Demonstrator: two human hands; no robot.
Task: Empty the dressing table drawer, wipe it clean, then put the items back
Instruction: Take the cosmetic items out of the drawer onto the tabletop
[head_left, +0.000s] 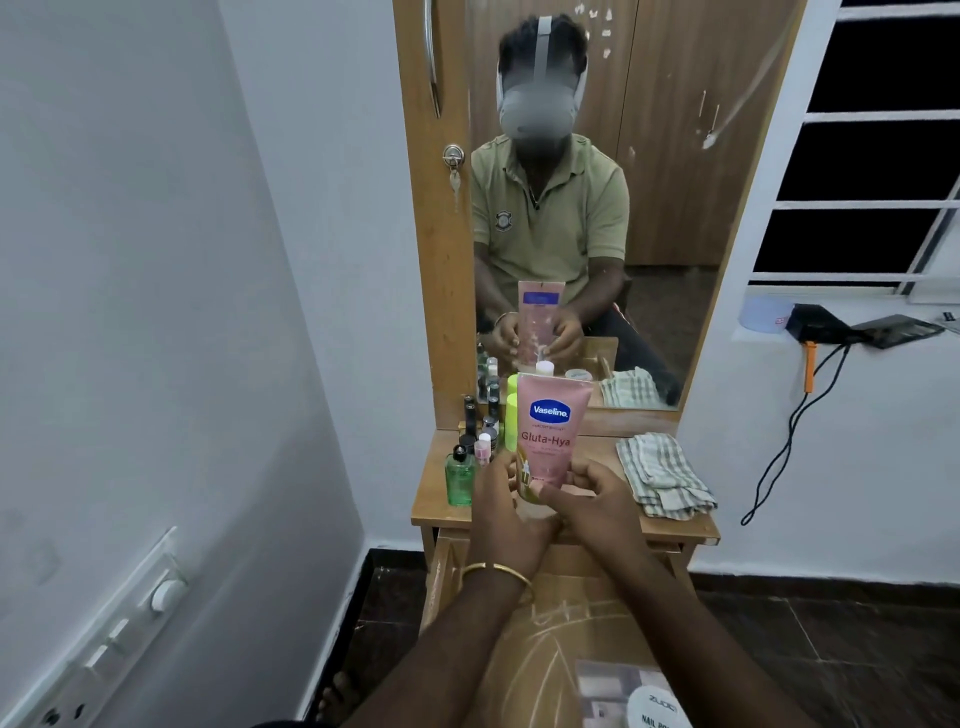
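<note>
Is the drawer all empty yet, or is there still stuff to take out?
Not finished. Several bottles already stand on the dressing table top. Right now the left hand and right hand hold the pink Vaseline tube over the table. The open drawer still holds a round white jar. The checked cloth lies folded, so wiping and putting back look still to come.

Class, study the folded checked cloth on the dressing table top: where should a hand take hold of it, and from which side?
Grip the checked cloth at its near folded edge, coming from above and the right. It lies flat in layers on the table top, with bare wood beside it; both the left hand and right hand currently hold the pink tube.
</note>
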